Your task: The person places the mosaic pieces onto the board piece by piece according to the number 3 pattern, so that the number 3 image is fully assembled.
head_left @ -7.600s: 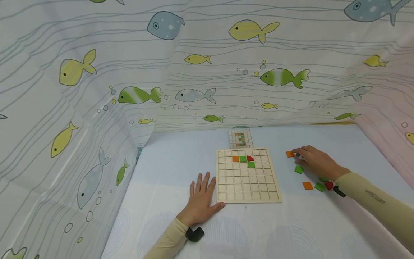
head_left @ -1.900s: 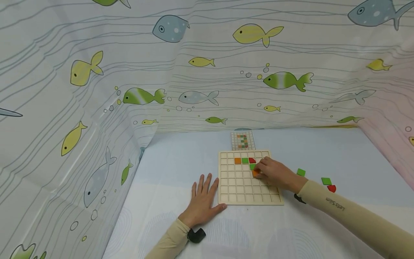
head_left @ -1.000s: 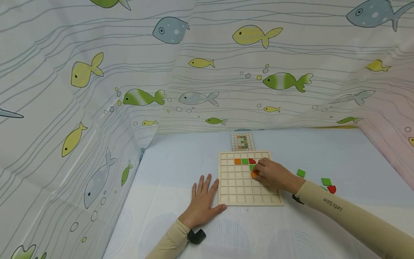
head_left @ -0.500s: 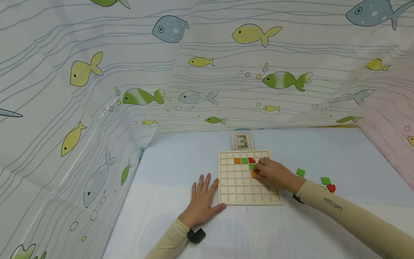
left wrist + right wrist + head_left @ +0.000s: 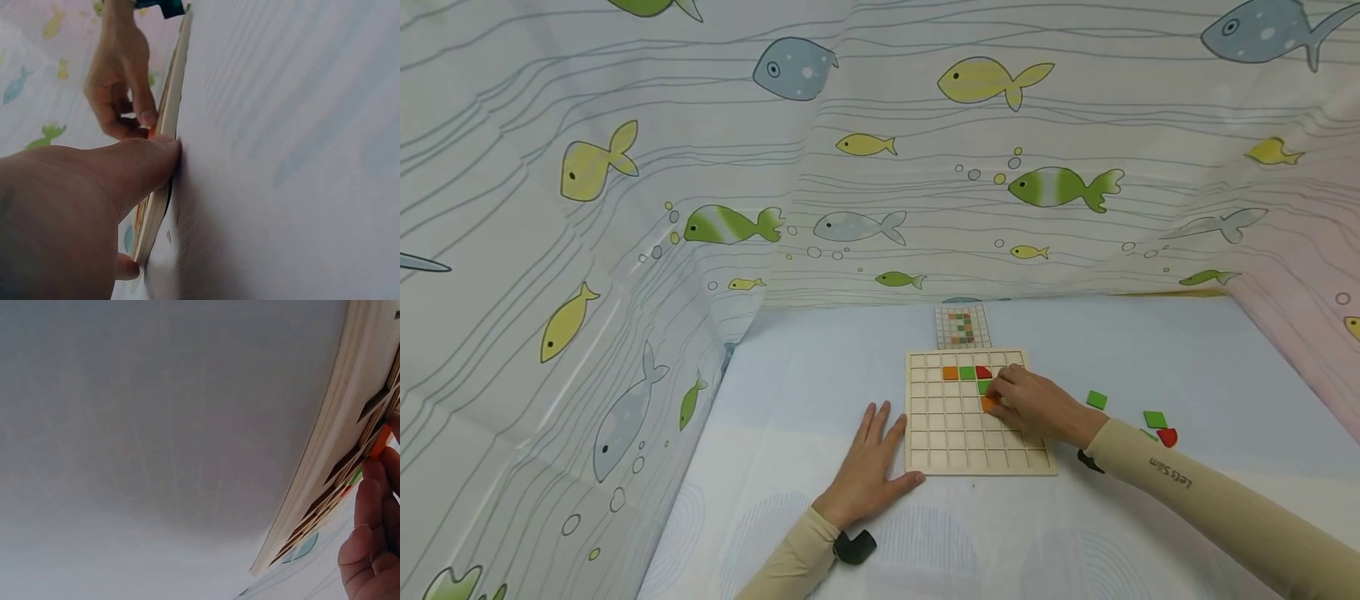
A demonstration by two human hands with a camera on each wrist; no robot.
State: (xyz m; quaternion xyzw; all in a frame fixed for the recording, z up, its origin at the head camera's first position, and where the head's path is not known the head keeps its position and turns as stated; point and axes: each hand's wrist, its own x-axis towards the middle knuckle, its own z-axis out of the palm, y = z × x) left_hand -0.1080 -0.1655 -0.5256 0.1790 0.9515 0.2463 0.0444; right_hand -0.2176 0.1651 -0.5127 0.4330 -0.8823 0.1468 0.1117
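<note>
Grid board: flat on the tabletop.
Right hand: over the board's right side, its grip pinching the held orange tile.
Held orange tile: at the board's surface, just nearer than the lower green tile — fingers hide whether it is fully seated.
Left hand: at the board's left edge, fingers straight, grip holding nothing, thumb touching the near-left corner.
Board's second row: orange square, green square, red rounded tile.
Loose tiles: right of the board — green ones and a red, one partly hidden.
Pattern card: at the board's far edge.
</note>
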